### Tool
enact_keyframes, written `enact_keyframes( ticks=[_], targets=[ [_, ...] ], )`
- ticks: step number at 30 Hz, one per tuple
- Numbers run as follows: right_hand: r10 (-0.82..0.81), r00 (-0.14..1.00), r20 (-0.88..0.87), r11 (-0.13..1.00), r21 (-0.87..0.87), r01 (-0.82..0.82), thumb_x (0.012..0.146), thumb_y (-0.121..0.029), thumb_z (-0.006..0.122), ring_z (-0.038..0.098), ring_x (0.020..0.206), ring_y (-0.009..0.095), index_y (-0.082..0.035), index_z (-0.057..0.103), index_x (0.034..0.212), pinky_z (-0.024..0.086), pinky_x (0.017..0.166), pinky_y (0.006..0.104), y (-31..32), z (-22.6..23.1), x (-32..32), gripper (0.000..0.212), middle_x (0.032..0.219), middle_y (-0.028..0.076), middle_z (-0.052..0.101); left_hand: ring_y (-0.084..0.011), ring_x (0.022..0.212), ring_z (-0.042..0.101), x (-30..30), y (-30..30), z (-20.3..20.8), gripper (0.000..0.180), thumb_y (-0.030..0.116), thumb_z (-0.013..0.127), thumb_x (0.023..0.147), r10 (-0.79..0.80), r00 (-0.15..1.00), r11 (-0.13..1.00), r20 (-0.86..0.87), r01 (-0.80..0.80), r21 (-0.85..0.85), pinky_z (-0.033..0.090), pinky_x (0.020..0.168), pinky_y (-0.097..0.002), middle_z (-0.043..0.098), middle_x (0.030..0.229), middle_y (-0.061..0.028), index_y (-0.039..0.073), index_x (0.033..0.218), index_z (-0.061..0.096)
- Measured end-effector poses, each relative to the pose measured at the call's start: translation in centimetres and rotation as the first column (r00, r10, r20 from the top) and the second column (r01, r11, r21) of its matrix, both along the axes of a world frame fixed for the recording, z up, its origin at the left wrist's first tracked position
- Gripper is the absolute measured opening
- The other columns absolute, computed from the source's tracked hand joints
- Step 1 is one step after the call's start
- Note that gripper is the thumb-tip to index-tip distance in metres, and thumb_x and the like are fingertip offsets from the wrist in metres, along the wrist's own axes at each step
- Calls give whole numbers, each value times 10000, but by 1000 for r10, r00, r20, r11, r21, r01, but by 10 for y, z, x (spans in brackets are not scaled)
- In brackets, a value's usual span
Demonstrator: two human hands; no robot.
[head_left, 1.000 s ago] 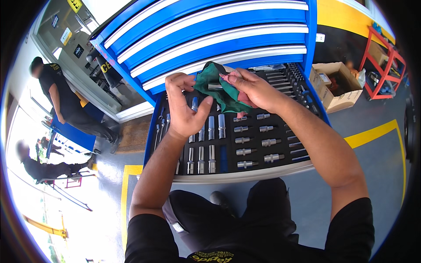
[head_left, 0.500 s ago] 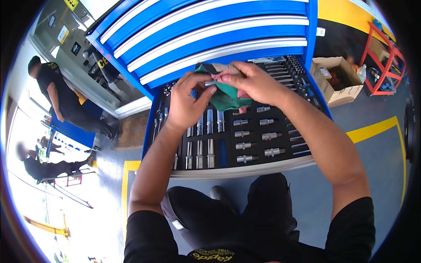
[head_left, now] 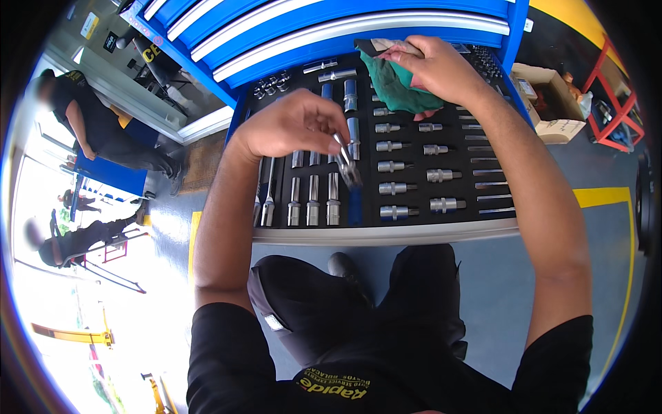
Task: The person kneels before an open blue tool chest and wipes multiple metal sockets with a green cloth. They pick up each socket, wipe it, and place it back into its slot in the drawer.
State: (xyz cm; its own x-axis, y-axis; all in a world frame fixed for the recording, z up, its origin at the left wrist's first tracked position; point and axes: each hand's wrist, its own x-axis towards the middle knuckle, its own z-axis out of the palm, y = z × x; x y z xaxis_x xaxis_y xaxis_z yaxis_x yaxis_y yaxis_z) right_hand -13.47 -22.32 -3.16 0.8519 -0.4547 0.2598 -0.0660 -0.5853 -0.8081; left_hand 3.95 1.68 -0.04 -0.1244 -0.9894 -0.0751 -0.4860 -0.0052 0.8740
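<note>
My left hand (head_left: 298,125) pinches a chrome deep socket (head_left: 347,162) by its upper end, tilted and slightly blurred over the open drawer. Just below that socket, a blue slot (head_left: 355,207) shows in the black foam insert, at the right end of a row of long sockets (head_left: 313,200). Farther right, my right hand (head_left: 441,69) is closed on a bunched green cloth (head_left: 396,86) with pinkish and grey parts, which hangs above the drawer's far half. Short bit sockets (head_left: 393,165) lie in columns beneath and nearer than the cloth.
The blue tool cabinet (head_left: 345,52) rises behind the drawer, whose pale front edge (head_left: 386,233) crosses before my legs. A cardboard box (head_left: 552,103) and a red rack (head_left: 617,103) stand at right. Two people are at left, one standing (head_left: 96,124), one seated (head_left: 89,231).
My hands were together at the cloth with the socket. Now they are apart: my left hand has brought the socket nearer, over the blue slot, while the right holds the cloth up at right.
</note>
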Motion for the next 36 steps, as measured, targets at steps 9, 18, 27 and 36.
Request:
enact_keyframes(
  ticks=[9,18,27,36],
  targets=[
    [16,996,-90,992,-122,-26,1047,-299,622,519,663,70,-26,677,1165,510,581,266,11,5,0,303,783,-3,554,-145,782,642,-22,-10,-6,226,153,783,872,-149,944,985,293,116,128,504,732,-293,707,897,-61,-2,1035,773],
    [2,997,-83,983,-181,-17,1013,-367,664,670,726,138,-20,685,1127,555,624,295,19,8,-3,366,850,75,683,-91,816,699,-18,-6,-5,286,112,841,859,-65,988,980,141,37,197,540,730,-233,762,913,-73,-53,1076,753],
    [44,987,-154,978,-196,-74,1033,-310,624,650,829,124,-48,657,1225,542,696,295,12,5,-2,326,953,70,700,-108,789,703,-21,-7,-10,302,139,839,844,-106,973,957,207,43,288,537,706,-267,774,908,-77,-14,1097,774],
    [57,989,-137,965,-247,-90,1028,-297,629,622,776,161,-15,668,1168,518,746,343,10,7,-1,318,902,74,686,-126,783,686,-16,-4,-13,230,162,819,853,-135,931,988,340,98,122,525,693,-291,764,903,-78,14,1026,792]
  ],
)
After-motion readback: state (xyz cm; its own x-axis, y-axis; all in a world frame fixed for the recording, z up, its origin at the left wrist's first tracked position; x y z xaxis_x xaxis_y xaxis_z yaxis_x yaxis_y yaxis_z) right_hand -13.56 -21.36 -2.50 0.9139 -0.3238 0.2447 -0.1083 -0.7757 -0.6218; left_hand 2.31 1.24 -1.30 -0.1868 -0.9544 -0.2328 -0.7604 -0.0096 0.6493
